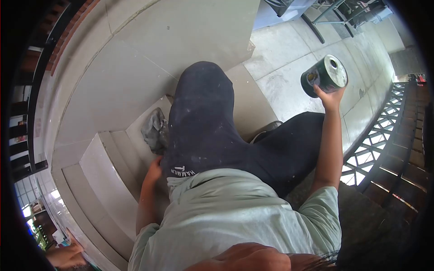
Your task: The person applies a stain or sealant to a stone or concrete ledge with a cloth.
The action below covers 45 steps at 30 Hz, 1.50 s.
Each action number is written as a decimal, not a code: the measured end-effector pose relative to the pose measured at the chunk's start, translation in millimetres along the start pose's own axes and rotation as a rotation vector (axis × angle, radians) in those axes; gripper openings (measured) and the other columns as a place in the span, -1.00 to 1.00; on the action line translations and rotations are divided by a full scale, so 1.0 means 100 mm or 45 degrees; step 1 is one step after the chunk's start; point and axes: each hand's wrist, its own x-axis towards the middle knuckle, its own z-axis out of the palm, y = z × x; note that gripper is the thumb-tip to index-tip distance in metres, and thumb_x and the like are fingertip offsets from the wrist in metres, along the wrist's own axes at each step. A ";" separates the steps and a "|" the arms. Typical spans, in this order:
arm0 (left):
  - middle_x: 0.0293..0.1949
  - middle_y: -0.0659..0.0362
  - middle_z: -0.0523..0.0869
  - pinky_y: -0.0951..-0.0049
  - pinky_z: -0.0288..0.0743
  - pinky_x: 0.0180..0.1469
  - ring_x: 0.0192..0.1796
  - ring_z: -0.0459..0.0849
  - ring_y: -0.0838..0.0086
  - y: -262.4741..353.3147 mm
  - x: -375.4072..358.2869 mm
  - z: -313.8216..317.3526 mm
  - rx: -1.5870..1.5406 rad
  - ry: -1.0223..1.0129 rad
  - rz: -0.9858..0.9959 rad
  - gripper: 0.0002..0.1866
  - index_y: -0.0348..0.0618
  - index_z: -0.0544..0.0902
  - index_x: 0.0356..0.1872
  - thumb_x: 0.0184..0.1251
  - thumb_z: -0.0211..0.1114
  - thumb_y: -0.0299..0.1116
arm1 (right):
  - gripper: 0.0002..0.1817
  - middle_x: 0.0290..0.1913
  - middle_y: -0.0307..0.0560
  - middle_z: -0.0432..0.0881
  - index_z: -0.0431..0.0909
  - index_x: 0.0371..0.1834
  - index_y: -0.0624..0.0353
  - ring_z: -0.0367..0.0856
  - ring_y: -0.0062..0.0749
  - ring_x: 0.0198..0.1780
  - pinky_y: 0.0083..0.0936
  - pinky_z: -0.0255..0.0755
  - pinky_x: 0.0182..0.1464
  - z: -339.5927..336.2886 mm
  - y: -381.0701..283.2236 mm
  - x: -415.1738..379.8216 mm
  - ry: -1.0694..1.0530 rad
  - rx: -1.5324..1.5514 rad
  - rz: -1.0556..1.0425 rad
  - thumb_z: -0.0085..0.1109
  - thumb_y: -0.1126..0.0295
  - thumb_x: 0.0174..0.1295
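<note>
Out to the right, my right hand [330,95] is wrapped round a dark green tin can [322,74]. The can is tilted, showing its pale metal end with a round hole in it. My left hand [155,168] is down beside my left thigh, its fingers mostly hidden against the dark trousers [203,117]. Just beyond that hand, a crumpled grey cloth or bag [155,131] lies on the tiled step against my leg.
Tiled steps [97,167] run down my left side below a broad beige tiled surface [149,49]. Pale floor tiles [289,72] stretch ahead to a metal stand [332,13]. A lattice gate [379,126] is on the right. Another person's arm [68,255] shows at lower left.
</note>
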 end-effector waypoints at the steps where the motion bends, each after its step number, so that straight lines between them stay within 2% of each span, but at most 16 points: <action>1: 0.07 0.03 0.81 0.28 0.64 0.12 0.03 0.79 0.29 -0.11 -0.10 0.01 0.127 -0.134 -0.060 -0.54 -0.24 0.62 0.32 0.42 0.33 -0.37 | 0.24 0.33 0.10 0.42 0.11 0.49 0.30 0.48 -0.16 0.37 -0.21 0.47 0.36 0.05 -0.10 0.03 0.025 0.003 -0.030 0.80 0.26 -0.24; 4: 0.06 0.01 0.82 0.21 0.70 0.06 0.06 0.79 0.30 -0.17 -0.38 0.05 0.423 -0.767 -0.537 -0.46 -0.28 0.64 0.29 0.27 0.44 -0.38 | 0.29 0.35 0.12 0.39 0.05 0.52 0.26 0.48 -0.11 0.37 -0.17 0.49 0.36 0.07 -0.27 0.09 0.032 -0.080 -0.120 0.82 0.24 -0.25; 7: 0.05 0.01 0.82 0.21 0.71 0.04 0.06 0.79 0.30 -0.07 -0.50 0.04 0.636 -1.058 -0.659 -0.46 -0.27 0.65 0.28 0.26 0.45 -0.39 | 0.28 0.35 0.15 0.40 0.03 0.53 0.26 0.51 -0.11 0.35 -0.17 0.53 0.33 0.05 -0.31 0.06 0.062 0.039 -0.081 0.81 0.25 -0.22; 13: 0.04 0.01 0.83 0.21 0.72 0.01 0.04 0.80 0.30 0.06 -0.43 0.14 0.741 -1.115 -0.604 -0.48 -0.26 0.67 0.26 0.25 0.46 -0.39 | 0.33 0.36 0.17 0.43 -0.04 0.55 0.25 0.52 -0.12 0.38 -0.15 0.48 0.39 0.03 -0.37 -0.02 0.030 0.160 -0.049 0.81 0.30 -0.23; 18: 0.03 0.00 0.83 0.22 0.73 -0.02 0.03 0.80 0.30 0.30 -0.16 0.22 0.803 -1.068 -0.527 -0.49 -0.24 0.68 0.24 0.23 0.47 -0.39 | 0.38 0.38 0.12 0.44 -0.02 0.58 0.21 0.45 -0.11 0.44 -0.13 0.34 0.50 -0.11 -0.23 -0.11 -0.028 0.083 0.037 0.84 0.23 -0.30; 21: 0.02 0.00 0.83 0.22 0.73 -0.04 0.02 0.81 0.30 0.60 0.10 0.17 0.825 -0.907 -0.471 -0.49 -0.24 0.69 0.23 0.23 0.48 -0.39 | 0.38 0.39 0.12 0.45 0.03 0.56 0.23 0.45 -0.12 0.45 -0.14 0.31 0.50 -0.27 -0.04 -0.13 -0.111 0.011 0.091 0.86 0.20 -0.32; 24: -0.12 0.06 0.85 0.30 0.69 -0.13 -0.15 0.81 0.34 1.06 0.36 0.03 0.764 -0.606 -0.280 -0.67 -0.27 0.74 0.06 0.28 0.43 -0.45 | 0.35 0.39 0.11 0.45 0.05 0.57 0.23 0.44 -0.14 0.46 -0.17 0.30 0.51 -0.42 0.13 -0.10 -0.218 -0.083 0.158 0.83 0.23 -0.30; 26: -0.30 0.08 0.80 0.32 0.61 -0.23 -0.31 0.76 0.33 1.51 0.55 -0.03 0.740 -0.191 0.300 -0.71 -0.30 0.68 0.04 0.32 0.39 -0.48 | 0.33 0.40 0.10 0.45 0.06 0.58 0.22 0.44 -0.15 0.47 -0.18 0.29 0.52 -0.46 0.21 -0.04 -0.287 -0.096 0.234 0.81 0.25 -0.29; 28: -0.33 0.08 0.75 0.36 0.54 -0.21 -0.28 0.73 0.30 2.12 0.61 0.13 0.171 0.233 0.434 -0.66 -0.31 0.62 0.08 0.27 0.36 -0.56 | 0.29 0.39 0.10 0.46 0.09 0.58 0.22 0.44 -0.14 0.47 -0.19 0.30 0.51 -0.46 0.35 -0.01 -0.341 -0.105 0.282 0.77 0.26 -0.27; 31: 0.05 0.01 0.73 0.23 0.51 0.13 0.13 0.69 0.18 2.47 0.71 0.30 0.572 0.422 0.516 -0.44 -0.21 0.52 0.31 0.25 0.38 -0.46 | 0.23 0.38 0.10 0.47 0.14 0.56 0.23 0.44 -0.11 0.47 -0.19 0.33 0.49 -0.48 0.55 0.02 -0.364 -0.105 0.302 0.72 0.26 -0.24; 34: 0.47 -0.01 0.45 -0.06 0.19 0.46 0.48 0.41 0.10 2.15 0.91 0.54 1.282 0.488 0.606 -0.29 -0.16 0.41 0.45 0.25 0.39 -0.30 | 0.23 0.38 0.11 0.47 0.13 0.56 0.22 0.44 -0.11 0.47 -0.18 0.34 0.48 -0.39 0.86 -0.01 -0.382 -0.093 0.314 0.73 0.27 -0.22; 35: 0.65 -0.02 0.18 -0.27 -0.12 0.56 0.66 0.15 0.08 2.00 0.99 0.56 1.151 0.311 0.480 -0.16 -0.13 0.28 0.56 0.26 0.39 -0.15 | 0.23 0.38 0.11 0.47 0.12 0.56 0.22 0.45 -0.11 0.47 -0.18 0.34 0.48 -0.37 0.96 -0.03 -0.375 -0.111 0.311 0.74 0.27 -0.22; 38: 0.67 -0.03 0.16 -0.27 -0.11 0.55 0.67 0.13 0.04 1.30 1.19 0.66 1.375 0.564 0.644 -0.18 -0.16 0.28 0.54 0.31 0.39 -0.15 | 0.23 0.38 0.11 0.48 0.11 0.56 0.20 0.47 -0.11 0.45 -0.18 0.35 0.47 -0.37 1.18 -0.07 -0.368 -0.090 0.340 0.75 0.28 -0.21; 41: 0.65 -0.21 0.11 -0.28 -0.06 0.55 0.68 0.07 -0.09 0.70 1.41 0.58 1.285 0.690 0.502 -0.24 -0.20 0.31 0.49 0.37 0.38 -0.08 | 0.23 0.37 0.11 0.48 0.10 0.56 0.19 0.48 -0.11 0.44 -0.17 0.37 0.46 -0.31 1.33 -0.08 -0.381 -0.066 0.386 0.75 0.29 -0.21; 43: 0.61 -0.34 0.09 -0.27 -0.01 0.55 0.66 0.07 -0.19 0.74 1.50 0.58 1.118 0.986 0.966 -0.26 -0.23 0.32 0.44 0.41 0.37 -0.03 | 0.25 0.38 0.10 0.46 0.07 0.57 0.19 0.46 -0.13 0.45 -0.17 0.35 0.47 -0.27 1.40 -0.09 -0.412 -0.058 0.422 0.76 0.30 -0.21; 45: 0.58 -0.45 0.08 -0.25 0.04 0.54 0.65 0.07 -0.25 0.82 1.44 0.53 1.047 1.164 1.152 -0.26 -0.25 0.32 0.41 0.41 0.37 0.02 | 0.29 0.41 0.07 0.42 0.02 0.58 0.18 0.40 -0.17 0.49 -0.18 0.29 0.52 -0.20 1.44 -0.09 -0.447 -0.045 0.462 0.78 0.33 -0.21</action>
